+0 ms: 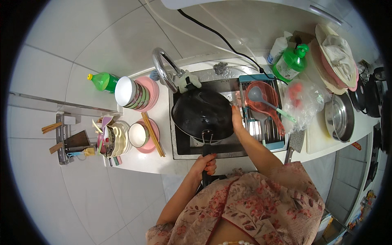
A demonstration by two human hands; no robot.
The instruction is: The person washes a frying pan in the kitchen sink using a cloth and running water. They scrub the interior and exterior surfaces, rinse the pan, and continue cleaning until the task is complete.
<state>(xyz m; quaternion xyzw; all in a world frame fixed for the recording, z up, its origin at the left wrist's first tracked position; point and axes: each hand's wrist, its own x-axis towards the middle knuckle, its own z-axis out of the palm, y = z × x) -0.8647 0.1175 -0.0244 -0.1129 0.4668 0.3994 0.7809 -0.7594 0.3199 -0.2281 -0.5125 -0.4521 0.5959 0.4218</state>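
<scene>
A black wok (203,114) is held over the sink (180,150), its handle pointing towards me. My left hand (205,167) is wrapped around that long black handle, just in front of the sink's edge. At the wok's right rim is my right hand (237,118), touching its side; the fingertips are partly hidden. A small greyish bit shows by those fingertips, too unclear to name. Behind the wok stands the chrome faucet (165,67), with a pale cloth (188,81) at its base.
Right of the wok, a drying rack (271,145) carries a red strainer (263,92) and a grey ladle (256,94). A cleaver (295,144) lies beyond it, near a steel basin (339,118). Stacked bowls (130,93), pink plates (150,95) and chopsticks (153,134) stand left.
</scene>
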